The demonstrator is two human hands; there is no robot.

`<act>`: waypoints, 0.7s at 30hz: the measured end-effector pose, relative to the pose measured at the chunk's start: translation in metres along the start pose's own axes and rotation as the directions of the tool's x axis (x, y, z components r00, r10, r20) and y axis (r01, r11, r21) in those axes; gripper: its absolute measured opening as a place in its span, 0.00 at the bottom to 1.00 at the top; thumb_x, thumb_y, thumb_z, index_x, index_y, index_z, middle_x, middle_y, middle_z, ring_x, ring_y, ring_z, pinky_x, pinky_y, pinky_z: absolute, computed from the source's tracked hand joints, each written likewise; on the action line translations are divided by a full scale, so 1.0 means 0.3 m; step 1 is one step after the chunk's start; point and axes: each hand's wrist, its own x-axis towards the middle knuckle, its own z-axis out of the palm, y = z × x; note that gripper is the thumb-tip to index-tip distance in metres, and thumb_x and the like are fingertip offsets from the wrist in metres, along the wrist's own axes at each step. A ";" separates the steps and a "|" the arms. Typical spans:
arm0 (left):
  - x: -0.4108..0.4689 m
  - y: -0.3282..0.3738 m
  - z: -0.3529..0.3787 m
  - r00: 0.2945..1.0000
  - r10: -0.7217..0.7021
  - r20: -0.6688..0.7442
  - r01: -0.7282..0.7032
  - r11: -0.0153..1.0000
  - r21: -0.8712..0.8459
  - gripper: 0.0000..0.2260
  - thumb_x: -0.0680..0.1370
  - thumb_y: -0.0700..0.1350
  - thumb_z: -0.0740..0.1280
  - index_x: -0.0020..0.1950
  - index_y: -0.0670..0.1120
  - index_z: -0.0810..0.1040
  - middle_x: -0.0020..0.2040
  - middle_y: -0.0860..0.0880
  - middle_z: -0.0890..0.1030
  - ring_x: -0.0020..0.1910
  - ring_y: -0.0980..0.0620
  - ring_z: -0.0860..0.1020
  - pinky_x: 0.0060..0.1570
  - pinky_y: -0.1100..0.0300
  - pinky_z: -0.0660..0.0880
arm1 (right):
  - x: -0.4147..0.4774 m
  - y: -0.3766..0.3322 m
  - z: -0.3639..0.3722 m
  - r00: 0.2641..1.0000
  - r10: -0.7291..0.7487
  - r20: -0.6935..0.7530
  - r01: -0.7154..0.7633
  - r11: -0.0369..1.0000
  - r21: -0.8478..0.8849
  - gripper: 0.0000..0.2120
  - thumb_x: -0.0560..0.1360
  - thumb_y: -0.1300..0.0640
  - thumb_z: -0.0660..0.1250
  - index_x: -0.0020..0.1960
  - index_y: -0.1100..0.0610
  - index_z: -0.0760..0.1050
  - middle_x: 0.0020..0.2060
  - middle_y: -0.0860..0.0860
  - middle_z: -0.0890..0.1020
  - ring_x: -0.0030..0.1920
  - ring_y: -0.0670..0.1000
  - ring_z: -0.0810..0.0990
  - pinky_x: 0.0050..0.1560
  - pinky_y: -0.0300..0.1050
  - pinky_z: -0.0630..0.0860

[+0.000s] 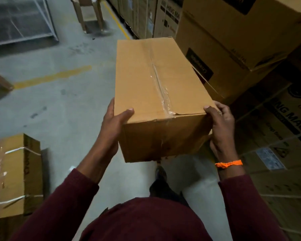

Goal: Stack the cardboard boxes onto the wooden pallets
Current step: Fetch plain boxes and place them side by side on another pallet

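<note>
The plain brown taped cardboard box (156,84) hides most fingers of the left hand (111,126) and the right hand (222,126); its underside is out of sight. At 8 o'clock the left edge cuts a strapped brown carton (12,174). At 3 o'clock the tall printed cartons (276,119) run off frame, their lettering truncated. At 11 o'clock the grey wire-mesh frame (21,20) is blurred.

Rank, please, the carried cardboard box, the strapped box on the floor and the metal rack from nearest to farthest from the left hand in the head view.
1. carried cardboard box: gripped by the left hand at its near corner.
2. strapped box: on the floor, lower left.
3. metal rack: far off, upper left.
</note>
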 end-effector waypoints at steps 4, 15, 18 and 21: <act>-0.194 -0.044 -0.257 1.000 -0.005 0.000 0.005 1.000 -0.026 0.22 0.79 0.42 0.69 0.72 0.55 0.73 0.62 0.51 0.83 0.60 0.49 0.82 0.51 0.57 0.79 | -0.298 0.016 0.072 0.997 0.030 0.070 -0.034 0.998 0.058 0.24 0.76 0.56 0.73 0.71 0.54 0.76 0.59 0.47 0.85 0.60 0.45 0.82 0.59 0.41 0.77; -0.717 -0.113 -0.704 0.996 -0.032 -0.083 0.027 0.998 -0.055 0.17 0.80 0.42 0.67 0.66 0.59 0.74 0.57 0.55 0.83 0.56 0.53 0.81 0.44 0.64 0.79 | -0.967 0.074 0.173 0.987 0.058 0.149 -0.058 0.998 -0.006 0.22 0.77 0.59 0.71 0.70 0.57 0.77 0.60 0.50 0.84 0.52 0.38 0.84 0.47 0.31 0.78; -0.886 -0.150 -0.785 0.994 -0.014 -0.107 0.006 0.997 -0.075 0.16 0.81 0.42 0.67 0.64 0.60 0.74 0.57 0.56 0.83 0.57 0.52 0.81 0.45 0.63 0.79 | -1.138 0.095 0.146 0.984 0.031 0.178 -0.030 1.000 -0.009 0.22 0.77 0.58 0.71 0.70 0.56 0.77 0.62 0.50 0.83 0.57 0.42 0.83 0.53 0.35 0.78; -1.081 -0.205 -0.871 0.993 0.027 -0.115 -0.037 0.996 -0.087 0.18 0.80 0.41 0.68 0.66 0.59 0.75 0.58 0.54 0.83 0.58 0.52 0.82 0.45 0.64 0.79 | -1.344 0.115 0.099 0.984 -0.005 0.177 0.007 1.000 -0.010 0.22 0.78 0.59 0.70 0.71 0.57 0.76 0.61 0.49 0.84 0.57 0.41 0.83 0.53 0.34 0.78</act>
